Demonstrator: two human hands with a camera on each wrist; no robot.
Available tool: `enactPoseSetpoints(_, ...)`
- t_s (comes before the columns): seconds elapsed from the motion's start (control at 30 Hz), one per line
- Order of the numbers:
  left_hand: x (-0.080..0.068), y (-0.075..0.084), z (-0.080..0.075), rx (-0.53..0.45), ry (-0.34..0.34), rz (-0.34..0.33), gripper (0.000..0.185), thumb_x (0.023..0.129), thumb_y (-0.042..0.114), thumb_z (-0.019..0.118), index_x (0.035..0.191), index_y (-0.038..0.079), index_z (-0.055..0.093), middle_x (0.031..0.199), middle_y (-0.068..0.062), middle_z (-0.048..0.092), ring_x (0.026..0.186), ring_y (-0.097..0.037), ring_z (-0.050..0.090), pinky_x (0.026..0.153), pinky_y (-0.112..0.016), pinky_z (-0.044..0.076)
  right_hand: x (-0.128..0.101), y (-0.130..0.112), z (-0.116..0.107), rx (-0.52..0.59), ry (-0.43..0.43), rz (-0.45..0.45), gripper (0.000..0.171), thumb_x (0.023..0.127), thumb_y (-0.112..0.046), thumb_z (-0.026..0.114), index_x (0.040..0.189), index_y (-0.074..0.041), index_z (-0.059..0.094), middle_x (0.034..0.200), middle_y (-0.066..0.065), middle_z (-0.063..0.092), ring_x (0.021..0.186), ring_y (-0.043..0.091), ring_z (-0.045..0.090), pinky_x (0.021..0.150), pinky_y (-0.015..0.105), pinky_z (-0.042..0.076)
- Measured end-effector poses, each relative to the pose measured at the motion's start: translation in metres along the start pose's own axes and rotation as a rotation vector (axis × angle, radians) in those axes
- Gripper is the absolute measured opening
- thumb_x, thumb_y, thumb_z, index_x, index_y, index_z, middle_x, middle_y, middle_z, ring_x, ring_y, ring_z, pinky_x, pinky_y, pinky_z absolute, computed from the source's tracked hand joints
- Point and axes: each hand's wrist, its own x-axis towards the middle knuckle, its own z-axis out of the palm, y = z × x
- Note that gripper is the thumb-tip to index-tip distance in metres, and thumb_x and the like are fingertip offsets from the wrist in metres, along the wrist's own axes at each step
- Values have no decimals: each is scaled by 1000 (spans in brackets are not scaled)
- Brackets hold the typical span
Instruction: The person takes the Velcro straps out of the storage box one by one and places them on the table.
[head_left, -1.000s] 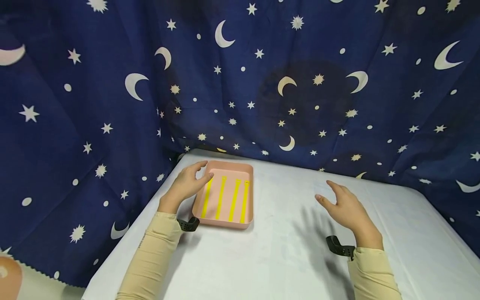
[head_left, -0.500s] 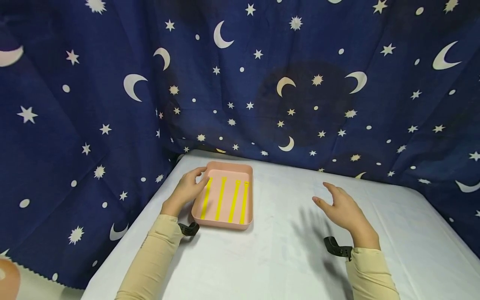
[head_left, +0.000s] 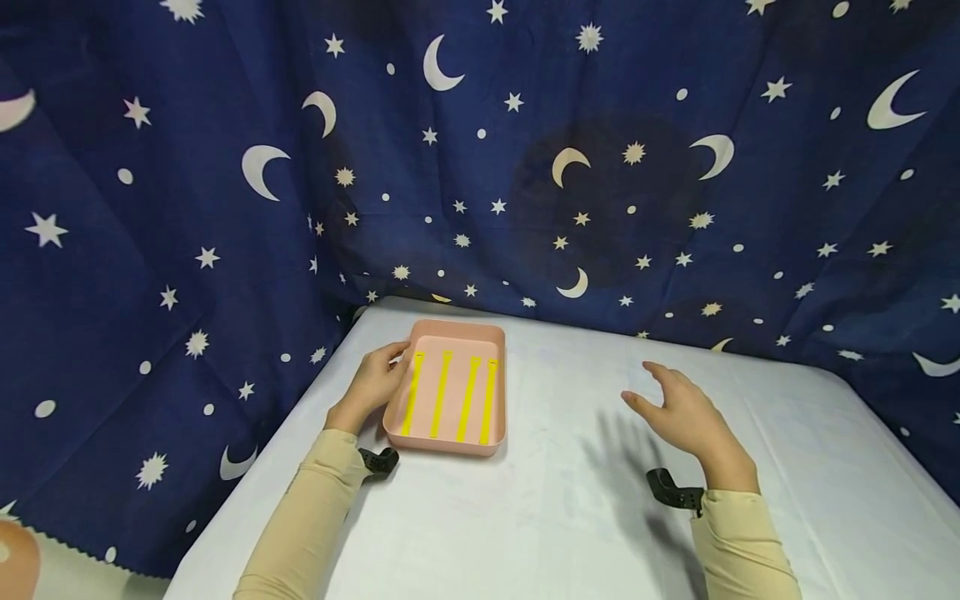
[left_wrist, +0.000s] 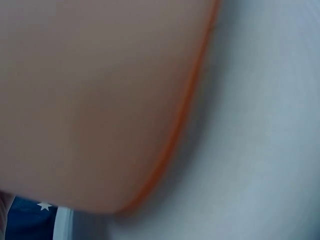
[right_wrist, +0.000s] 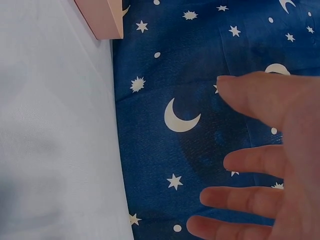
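I see the tray (head_left: pixel 453 398) left of centre in the head view, on the white table (head_left: pixel 570 517), near its back-left corner by the starry curtain (head_left: pixel 225 208). Four yellow strips (head_left: pixel 448 396) lie side by side in it, running from its near end to its far end, apart from one another.

My left hand (head_left: pixel 372 383) rests against the tray's left wall, fingers curled over the rim near the far corner; the fingertips sit close to the leftmost strip, but I cannot tell whether they touch it. The left wrist view shows only a blurred pink wall (left_wrist: pixel 95 100) and white cloth, so it is no help for the grip.

My right hand (head_left: pixel 686 412) hovers above the bare table, right of centre and well apart from the tray, holding nothing. In the right wrist view its fingers (right_wrist: pixel 255 160) are spread and straight.

I judge the step in hand to be steadying the tray. To do it well, I would keep the left hand's hold on the rim light and low, so the tray does not tip or slide toward the curtain. I would bring the right hand in from the open right side, flat and slow, so the strips stay in line.
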Motion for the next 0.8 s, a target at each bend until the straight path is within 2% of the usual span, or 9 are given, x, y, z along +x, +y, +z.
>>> enactPoseSetpoints(0.3, -1, -6, 4, -8, 13, -18, 38, 100, 9, 57, 135, -4, 59, 137, -23, 61, 124, -38, 61, 100, -49, 54, 1, -1, 2, -5, -15, 3, 81, 98, -53, 55, 149, 8, 37, 146, 35, 45, 133, 54, 42, 105, 68, 39)
enactPoseSetpoints(0.53, 0, -8, 4, 101, 3, 35, 37, 97, 7, 58, 132, -4, 62, 133, -22, 64, 124, -38, 61, 102, -50, 52, 1, -2, 3, -17, -19, -1, 79, 98, -53, 55, 146, 9, 41, 143, 35, 48, 128, 53, 48, 102, 67, 42)
enactPoseSetpoints(0.8, 0, -10, 5, 138, -25, 6, 37, 99, 8, 57, 135, -3, 60, 135, -23, 62, 129, -37, 58, 109, -49, 48, 1, -4, 2, -26, -24, -5, 78, 98, -52, 55, 145, 8, 42, 141, 34, 50, 120, 52, 55, 97, 65, 46)
